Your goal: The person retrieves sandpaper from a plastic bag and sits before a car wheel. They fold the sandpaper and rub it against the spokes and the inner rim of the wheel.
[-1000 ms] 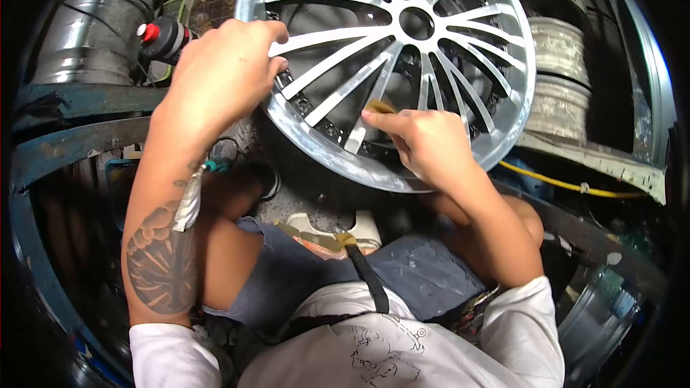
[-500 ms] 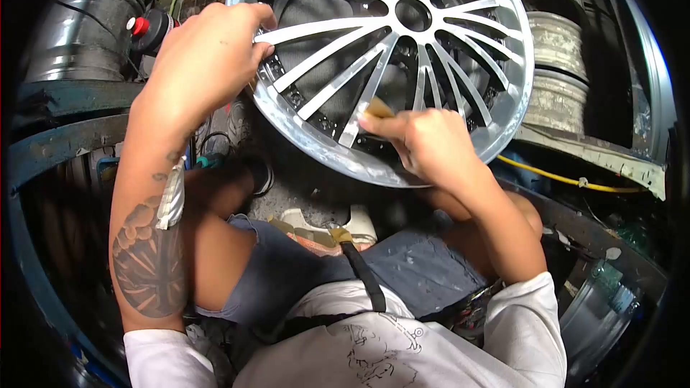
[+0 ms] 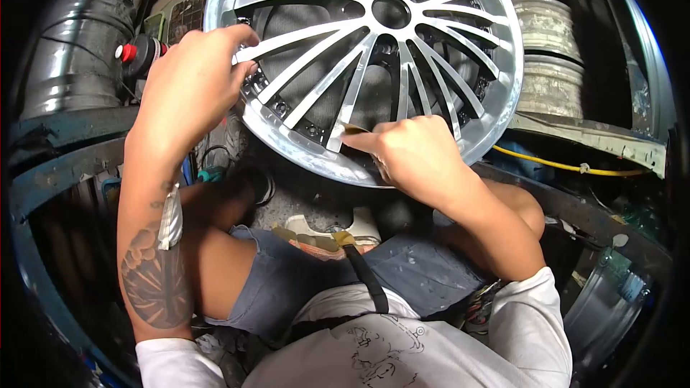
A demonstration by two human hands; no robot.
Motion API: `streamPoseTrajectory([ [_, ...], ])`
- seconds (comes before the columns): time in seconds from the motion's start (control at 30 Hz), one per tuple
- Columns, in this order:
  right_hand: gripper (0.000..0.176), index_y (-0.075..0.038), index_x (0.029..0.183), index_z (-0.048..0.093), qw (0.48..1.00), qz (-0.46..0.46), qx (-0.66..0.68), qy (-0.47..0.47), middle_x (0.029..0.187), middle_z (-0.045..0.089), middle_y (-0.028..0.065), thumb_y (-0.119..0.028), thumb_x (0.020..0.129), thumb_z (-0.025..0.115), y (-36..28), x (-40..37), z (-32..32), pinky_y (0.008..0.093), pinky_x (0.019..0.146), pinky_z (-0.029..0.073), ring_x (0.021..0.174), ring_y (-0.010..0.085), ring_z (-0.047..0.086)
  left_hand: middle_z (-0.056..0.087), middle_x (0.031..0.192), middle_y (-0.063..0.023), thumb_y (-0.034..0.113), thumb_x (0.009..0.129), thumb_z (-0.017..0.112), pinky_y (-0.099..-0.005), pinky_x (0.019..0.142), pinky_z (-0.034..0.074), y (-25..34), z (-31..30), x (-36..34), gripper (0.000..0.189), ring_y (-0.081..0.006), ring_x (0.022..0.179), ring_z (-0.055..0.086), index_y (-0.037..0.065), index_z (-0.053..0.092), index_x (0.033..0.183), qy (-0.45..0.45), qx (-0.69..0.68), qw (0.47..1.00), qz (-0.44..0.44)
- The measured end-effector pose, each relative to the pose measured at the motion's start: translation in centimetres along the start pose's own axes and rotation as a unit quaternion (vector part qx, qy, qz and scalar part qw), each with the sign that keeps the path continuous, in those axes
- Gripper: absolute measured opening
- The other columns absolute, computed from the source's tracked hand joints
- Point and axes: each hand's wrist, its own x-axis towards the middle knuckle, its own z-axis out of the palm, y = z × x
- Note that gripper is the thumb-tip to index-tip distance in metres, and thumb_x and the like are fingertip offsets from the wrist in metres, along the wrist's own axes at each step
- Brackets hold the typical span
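A silver multi-spoke wheel rim [image 3: 350, 104] stands tilted in front of me, dark between its spokes. My left hand [image 3: 188, 75] is closed around the outer end of a spoke at the left edge, thumb below and fingers above. My right hand [image 3: 413, 151] pinches a small folded brown piece of sandpaper [image 3: 354, 128]. Its index finger presses the sandpaper onto the outer end of a lower spoke, close to the lip. Most of the sandpaper is hidden beneath the fingers.
Other rims are stacked at right [image 3: 550, 86], and shiny metal cylinders [image 3: 83, 36] stand at left. A black-and-red power tool [image 3: 138, 54] lies beyond my left hand. A yellow hose [image 3: 539, 160] runs along the right bench. Another rim [image 3: 600, 309] sits low at right.
My right hand has slid the sandpaper down the spoke toward the outer lip. The rim and my left hand appear farther left in view, with the left hand's hold unchanged.
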Motion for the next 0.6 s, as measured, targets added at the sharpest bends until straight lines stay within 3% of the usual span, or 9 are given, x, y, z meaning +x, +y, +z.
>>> streamPoseTrajectory([
  [0.03, 0.034, -0.025, 0.118, 0.077, 0.995, -0.004, 0.057, 0.085, 0.077, 0.073, 0.0076, -0.018, 0.089, 0.06, -0.1, 0.2, 0.8, 0.0392, 0.058, 0.056, 0.07, 0.0261, 0.075, 0.071, 0.089, -0.0205, 0.017, 0.093, 0.072, -0.0466, 0.078, 0.052, 0.1, 0.1, 0.2, 0.03, -0.0388, 0.087, 0.069, 0.011, 0.07, 0.122, 0.002, 0.003, 1.0, 0.003],
  [0.2, 0.045, -0.026, 0.126, 0.075, 0.998, -0.006, -0.051, -0.028, 0.079, 0.071, 0.0042, -0.016, 0.084, 0.065, 0.5, -0.1, 0.3, 0.0382, 0.054, 0.053, 0.065, 0.0237, 0.071, 0.071, 0.087, -0.0204, 0.015, 0.092, 0.072, -0.046, 0.077, 0.052, -0.5, 0.9, 0.5, 0.029, -0.04, 0.085, 0.069, 0.01, 0.069, 0.12, 0.018, 0.024, 0.999, 0.045],
  [0.27, 0.046, -0.025, 0.127, 0.074, 0.993, -0.026, 0.032, 0.11, 0.08, 0.071, 0.0053, -0.016, 0.083, 0.064, 0.4, 0.0, 1.9, 0.0391, 0.053, 0.053, 0.065, 0.0243, 0.072, 0.071, 0.085, -0.0217, 0.018, 0.092, 0.072, -0.0482, 0.075, 0.052, 0.4, 0.4, 0.4, 0.027, -0.0406, 0.087, 0.069, 0.012, 0.071, 0.118, 0.008, 0.015, 0.999, 0.03],
  [0.33, 0.044, -0.021, 0.123, 0.075, 0.999, 0.003, 0.038, -0.006, 0.08, 0.072, 0.0066, -0.012, 0.081, 0.063, 1.3, 0.2, 2.5, 0.0425, 0.053, 0.053, 0.067, 0.0275, 0.073, 0.069, 0.08, -0.0207, 0.015, 0.091, 0.073, -0.0459, 0.07, 0.051, 1.1, 0.2, 0.3, 0.027, -0.0401, 0.077, 0.067, 0.011, 0.071, 0.117, 0.002, -0.011, 0.999, 0.031],
  [0.4, 0.038, -0.018, 0.12, 0.075, 0.997, -0.017, -0.001, -0.071, 0.075, 0.071, 0.0073, -0.013, 0.085, 0.061, 1.0, -0.2, 0.2, 0.0427, 0.053, 0.053, 0.065, 0.028, 0.073, 0.069, 0.073, -0.0121, 0.003, 0.094, 0.069, -0.0322, 0.066, 0.05, 0.5, 0.3, 0.2, 0.026, -0.0179, 0.071, 0.07, 0.003, 0.069, 0.119, -0.024, -0.048, 0.998, 0.038],
  [0.43, 0.029, -0.014, 0.113, 0.076, 0.999, -0.033, 0.027, 0.019, 0.07, 0.07, 0.0082, -0.017, 0.089, 0.061, 1.0, -0.3, 1.1, 0.041, 0.052, 0.053, 0.063, 0.0276, 0.073, 0.069, 0.075, -0.0103, 0.001, 0.095, 0.068, -0.0287, 0.066, 0.049, 0.9, 0.0, 0.1, 0.023, -0.0103, 0.072, 0.065, -0.001, 0.069, 0.117, -0.041, -0.042, 0.997, 0.055],
  [0.47, 0.026, -0.014, 0.112, 0.076, 0.99, -0.031, 0.056, 0.128, 0.066, 0.069, 0.0066, -0.019, 0.092, 0.06, 0.8, 0.0, 2.1, 0.0399, 0.051, 0.052, 0.062, 0.0269, 0.073, 0.069, 0.079, -0.0109, 0.002, 0.095, 0.069, -0.027, 0.067, 0.048, 1.8, 0.0, -0.2, 0.021, -0.0077, 0.073, 0.06, -0.001, 0.071, 0.115, -0.053, -0.084, 0.995, 0.025],
  [0.53, 0.028, -0.014, 0.116, 0.075, 0.999, -0.009, 0.032, 0.021, 0.068, 0.07, 0.0055, -0.019, 0.094, 0.059, 1.7, 0.0, 2.8, 0.0398, 0.052, 0.052, 0.064, 0.0254, 0.073, 0.064, 0.069, -0.0118, 0.003, 0.093, 0.07, -0.0308, 0.058, 0.045, 3.1, 0.5, -0.5, 0.021, -0.0129, 0.061, 0.055, 0.002, 0.073, 0.113, -0.042, -0.153, 0.987, 0.035],
  [0.6, 0.03, -0.017, 0.122, 0.073, 1.0, 0.003, 0.023, 0.011, 0.068, 0.07, 0.0043, -0.019, 0.097, 0.057, 2.6, -1.0, 1.4, 0.0395, 0.052, 0.052, 0.065, 0.0236, 0.073, 0.065, 0.069, -0.0092, 0.001, 0.091, 0.073, -0.0276, 0.058, 0.046, 3.1, 1.1, -0.4, 0.024, -0.0086, 0.061, 0.055, 0.001, 0.073, 0.115, -0.058, -0.175, 0.98, 0.081],
])
